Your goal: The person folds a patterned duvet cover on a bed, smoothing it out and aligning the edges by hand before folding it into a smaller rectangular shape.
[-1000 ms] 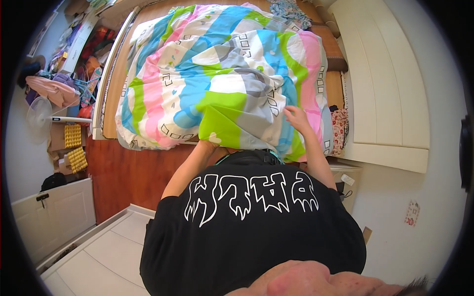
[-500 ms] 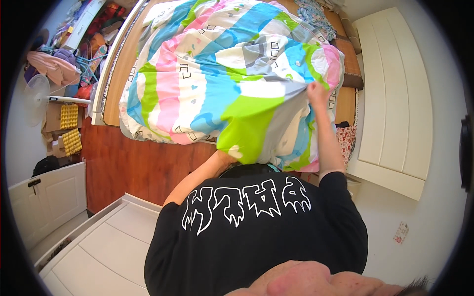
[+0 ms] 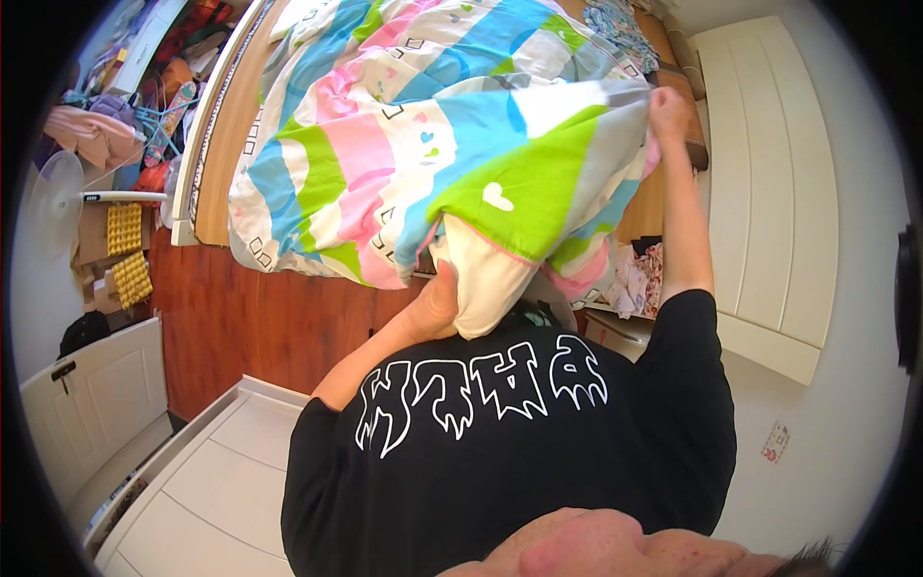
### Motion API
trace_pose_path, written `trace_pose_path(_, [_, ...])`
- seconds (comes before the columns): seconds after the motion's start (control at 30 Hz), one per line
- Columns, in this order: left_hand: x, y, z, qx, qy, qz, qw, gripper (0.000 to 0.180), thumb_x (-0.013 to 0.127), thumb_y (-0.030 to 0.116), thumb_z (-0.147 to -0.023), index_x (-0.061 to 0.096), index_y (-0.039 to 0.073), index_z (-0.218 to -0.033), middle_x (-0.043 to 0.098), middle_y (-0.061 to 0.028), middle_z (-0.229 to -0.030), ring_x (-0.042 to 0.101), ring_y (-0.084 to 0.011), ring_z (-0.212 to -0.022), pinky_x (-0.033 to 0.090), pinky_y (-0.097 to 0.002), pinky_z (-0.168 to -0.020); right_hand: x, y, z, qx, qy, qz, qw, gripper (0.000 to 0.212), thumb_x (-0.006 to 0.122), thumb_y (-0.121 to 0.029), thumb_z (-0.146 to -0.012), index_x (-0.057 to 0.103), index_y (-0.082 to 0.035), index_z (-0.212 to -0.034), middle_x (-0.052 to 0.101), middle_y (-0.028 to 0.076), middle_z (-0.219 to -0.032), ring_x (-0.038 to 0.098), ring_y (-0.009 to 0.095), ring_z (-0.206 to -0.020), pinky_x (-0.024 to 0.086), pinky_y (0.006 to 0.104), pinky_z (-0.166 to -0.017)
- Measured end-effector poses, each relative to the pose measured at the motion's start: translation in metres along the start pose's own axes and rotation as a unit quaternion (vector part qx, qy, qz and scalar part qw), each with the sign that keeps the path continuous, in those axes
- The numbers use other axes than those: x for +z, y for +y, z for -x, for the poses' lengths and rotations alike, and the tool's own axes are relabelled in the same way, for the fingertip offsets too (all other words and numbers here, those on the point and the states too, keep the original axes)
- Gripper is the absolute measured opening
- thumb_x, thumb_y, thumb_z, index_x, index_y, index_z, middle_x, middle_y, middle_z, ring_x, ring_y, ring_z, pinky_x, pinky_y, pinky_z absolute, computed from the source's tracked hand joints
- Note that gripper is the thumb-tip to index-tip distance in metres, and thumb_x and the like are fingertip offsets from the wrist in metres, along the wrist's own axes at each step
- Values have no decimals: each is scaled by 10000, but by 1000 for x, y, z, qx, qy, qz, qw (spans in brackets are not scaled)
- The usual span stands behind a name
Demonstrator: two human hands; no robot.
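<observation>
A duvet cover [image 3: 361,149] in blue, green, pink, white and grey spreads over the bed in loose folds. Its near part lifts toward me, showing a green panel with a white heart. Below the pink-trimmed edge hangs a cream-white quilt corner [image 3: 486,279]. My left hand [image 3: 435,303] is closed on this quilt corner near my chest, some of its fingers hidden. Farther out on the right, my right hand [image 3: 668,113] is closed in a fist on the cover's grey edge and holds it up, pulled taut.
Wooden bed boards [image 3: 216,192] show left of the cover. A white fan [image 3: 60,200], yellow egg-crate trays [image 3: 125,228] and heaped clothes stand at the left. A white headboard-like panel [image 3: 769,183] leans at right. Crumpled floral cloth [image 3: 642,274] lies near the bed's right side.
My right hand has moved up and to the right, stretching the cover. The green panel has swung up, and the cream-white quilt corner now shows at my left hand.
</observation>
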State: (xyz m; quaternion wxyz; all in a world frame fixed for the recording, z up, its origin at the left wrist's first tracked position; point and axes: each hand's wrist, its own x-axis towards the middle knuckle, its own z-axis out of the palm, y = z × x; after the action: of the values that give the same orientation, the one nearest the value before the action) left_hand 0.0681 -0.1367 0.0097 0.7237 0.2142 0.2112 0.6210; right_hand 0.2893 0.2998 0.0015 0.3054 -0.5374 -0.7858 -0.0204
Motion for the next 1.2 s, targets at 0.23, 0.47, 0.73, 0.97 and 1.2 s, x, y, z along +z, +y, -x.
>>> trace_pose_path(0.23, [-9, 48, -26, -17, 221, 65, 973, 786, 262, 637, -883, 235, 40, -1394, 396, -129, -1361, 433, -247, -1226, 367, -364, -1015, -55, -110, 187, -45, -329, -186, 925, 298, 510, -202, -875, 549, 2, -661, 542, 207, -601, 553, 381, -579, 411, 442, -539])
trace_pose_path(0.47, [-7, 71, -116, 8, 211, 100, 972, 775, 272, 664, -866, 332, 63, -1351, 459, -112, -1311, 478, -259, -1184, 385, -401, -1002, 27, -114, 252, -27, -512, -221, 829, 481, 699, -297, -717, 533, 69, -981, 573, 275, -959, 553, 424, -921, 453, 455, -771])
trace_pose_path(0.73, [-1, 72, -159, -19, 245, 67, 967, 783, 327, 664, -853, 371, 40, -1323, 493, -106, -1282, 505, -236, -1155, 401, -370, -992, 180, -48, 300, 159, -368, -92, 911, 761, 752, -310, -626, 434, -1, -1243, 504, 243, -1173, 475, 431, -1071, 406, 459, -909])
trace_pose_path(0.97, [4, 68, -136, -22, 227, 46, 973, 799, 327, 670, -850, 352, 40, -1340, 465, -109, -1313, 480, -232, -1183, 380, -373, -1009, 196, -75, 328, 37, -264, -45, 963, 532, 689, -227, -668, 533, -2, -1124, 560, 231, -1076, 538, 413, -981, 448, 464, -826])
trace_pose_path(1.2, [1, 70, -120, -49, 213, 11, 976, 834, 314, 722, -817, 368, 68, -1333, 479, -106, -1297, 488, -251, -1171, 389, -390, -995, 257, 5, 338, 315, -132, -108, 933, 324, 634, -231, -783, 629, 16, -993, 658, 183, -867, 604, 388, -858, 478, 390, -754])
